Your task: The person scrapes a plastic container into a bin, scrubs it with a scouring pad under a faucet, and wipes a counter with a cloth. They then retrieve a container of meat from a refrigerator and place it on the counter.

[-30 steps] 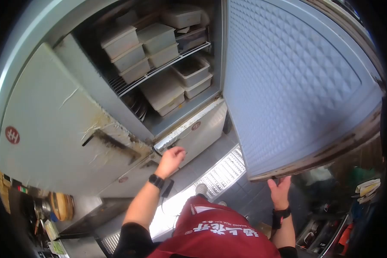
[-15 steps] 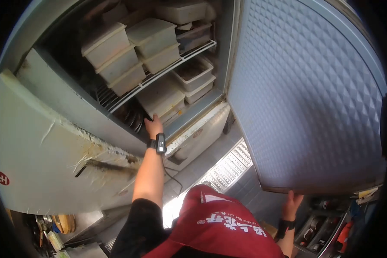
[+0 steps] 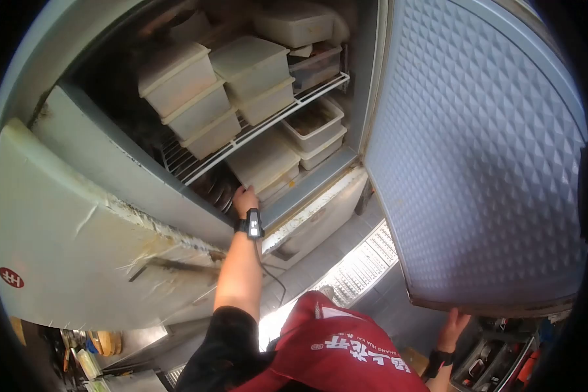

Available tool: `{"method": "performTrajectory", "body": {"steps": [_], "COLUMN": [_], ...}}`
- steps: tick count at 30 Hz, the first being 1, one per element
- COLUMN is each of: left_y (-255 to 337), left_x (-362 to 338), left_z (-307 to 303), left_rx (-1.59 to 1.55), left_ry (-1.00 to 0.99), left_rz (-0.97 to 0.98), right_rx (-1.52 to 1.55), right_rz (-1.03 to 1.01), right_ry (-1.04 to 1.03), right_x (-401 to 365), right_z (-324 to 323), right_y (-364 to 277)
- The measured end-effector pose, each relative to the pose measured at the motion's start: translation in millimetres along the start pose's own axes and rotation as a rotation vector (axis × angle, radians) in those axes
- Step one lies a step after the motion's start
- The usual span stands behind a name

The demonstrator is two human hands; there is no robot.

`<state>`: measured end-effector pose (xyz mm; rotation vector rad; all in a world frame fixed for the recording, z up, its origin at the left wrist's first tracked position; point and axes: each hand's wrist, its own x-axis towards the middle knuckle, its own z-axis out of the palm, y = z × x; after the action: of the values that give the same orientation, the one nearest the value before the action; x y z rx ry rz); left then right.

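Note:
My left hand [image 3: 245, 201] reaches into the open refrigerator, its fingers closed at the near left corner of a lidded plastic container [image 3: 262, 159] on the lower level. Its fingertips are partly hidden. Just left of that hand, several stacked dark round rims [image 3: 223, 195] show dimly. Down at the right, my right hand [image 3: 452, 330] grips the lower edge of the open refrigerator door [image 3: 483, 157], which has a quilted metal inner face. A black device is strapped on my left wrist, with a cable hanging from it.
Above, a white wire shelf [image 3: 258, 130] carries stacked lidded containers [image 3: 196, 98]. An uncovered container [image 3: 312, 123] sits at lower right. The left refrigerator door [image 3: 65, 228] stands nearby, its edge worn. A drawer-like rack of utensils [image 3: 487, 362] and a perforated floor strip [image 3: 362, 261] lie below.
The whole view has shifted, so the refrigerator and its containers appear slightly lower and to the right. Both hands keep their places, at the container and at the door edge.

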<state>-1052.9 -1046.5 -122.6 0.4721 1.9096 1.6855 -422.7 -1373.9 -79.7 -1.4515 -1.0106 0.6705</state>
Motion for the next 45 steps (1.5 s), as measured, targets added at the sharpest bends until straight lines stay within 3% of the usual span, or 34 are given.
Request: {"method": "performTrajectory", "body": {"steps": [3, 4, 5, 7, 13, 15, 18, 19, 20, 21, 23, 24, 27, 29, 30, 35, 39, 42, 44, 45], "left_y": [-11.6, -39.2, -40.3, -40.0, 27.3, 25.6, 5.4, -1.6, 3.1, 5.9, -26.5, -26.4, -36.4, -62.6, -71.3, -114.7, -95.2, -88.9, -67.3, -61.2], "left_x": [5.8, 34.6, 27.8, 0.5, -156.0, -193.7, -238.8, -251.7, -271.5, -291.6, -315.1, -331.0, -377.6, -402.0, -414.6, -450.6, -456.6, -436.5, -416.1, -402.4], "left_z": [1.5, -3.8, -4.0, 5.5, -66.9, -106.2, -164.3, -186.6, -207.7, -226.5, -263.0, -283.0, -337.0, -367.3, -379.8, -416.0, -398.6, -368.9, -342.3, -329.5], "left_rx": [-0.093, 0.135, 0.126, 0.2, 0.037, -0.007, 0.072, 0.119, 0.105, 0.089, 0.032, 0.012, 0.004, -0.023, -0.065, -0.112, -0.093, -0.113, -0.061, -0.1], "left_ry": [-0.012, -0.103, -0.093, 0.163, -0.27, -0.419, -0.329, -0.289, -0.234, -0.182, -0.056, -0.016, 0.127, 0.215, 0.277, 0.432, 0.403, 0.239, 0.169, 0.098], "left_rz": [-0.011, -0.058, -0.054, -0.004, 0.0, -0.033, -0.027, -0.024, -0.053, -0.082, 0.041, 0.008, -0.061, -0.09, -0.116, -0.156, -0.196, -0.145, -0.059, 0.014], "right_rx": [0.004, 0.011, 0.006, 0.004, 0.122, 0.074, 0.126, 0.131, -0.024, 0.007, -0.551, -0.543, -0.613, -0.628, -0.587, 0.016, 0.506, 0.293, 0.489, 0.479], "right_rz": [-0.019, -0.028, -0.017, -0.016, -0.127, -0.063, -0.11, -0.185, -0.2, -0.256, -0.362, -0.389, -0.573, -0.893, -0.917, -0.427, -0.078, -0.191, -0.119, -0.283], "right_ry": [-0.038, -0.045, -0.037, -0.037, -0.181, -0.234, -0.258, -0.357, -0.336, -0.436, -0.524, -0.589, -0.636, -0.626, -0.63, -0.758, -0.858, -0.558, -0.928, -0.84], "right_x": [1.6, 2.6, 3.1, 3.6, 20.9, 30.2, 39.3, 41.4, 71.5, 100.7, 73.7, 68.4, 72.8, 88.5, 92.6, 91.6, 88.2, 63.7, 58.1, 45.1], "right_z": [1.7, 2.2, 1.3, -5.7, -24.7, -33.6, -39.7, -30.9, -55.4, -65.5, -11.2, -0.3, 20.9, 31.0, 36.7, 70.2, 82.7, 56.8, 46.5, 53.8], "right_y": [-4.3, -3.2, -2.3, 8.4, 28.1, 34.7, 53.5, 43.4, 94.3, 135.6, -2.4, -21.0, -34.7, -14.5, -12.2, -4.9, 5.4, 11.0, 23.5, 27.4]}}
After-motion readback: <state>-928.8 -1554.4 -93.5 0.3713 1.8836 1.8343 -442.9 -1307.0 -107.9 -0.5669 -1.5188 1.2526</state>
